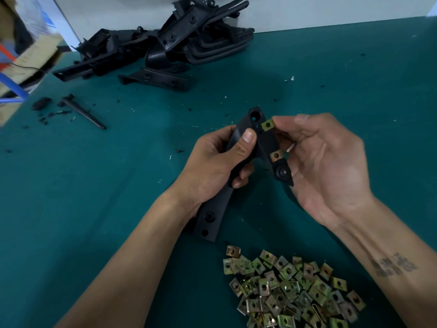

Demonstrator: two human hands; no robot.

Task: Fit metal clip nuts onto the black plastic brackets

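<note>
My left hand (pixel 217 159) grips a long black plastic bracket (pixel 262 140) above the green table, thumb laid across its upper part. My right hand (pixel 324 162) pinches a brass-coloured clip nut (pixel 268 125) between thumb and forefinger at the bracket's right edge, near its top hole. A second clip nut (pixel 276 155) sits clipped on the same edge lower down. The bracket's lower end (pixel 209 223) shows two holes below my left wrist.
A heap of loose clip nuts (pixel 293 290) lies near the front edge, under my right forearm. A pile of black brackets (pixel 165 43) stands at the back against the wall. A dark rod (pixel 82 112) and plastic scraps lie at the left, beside a cardboard box (pixel 21 60).
</note>
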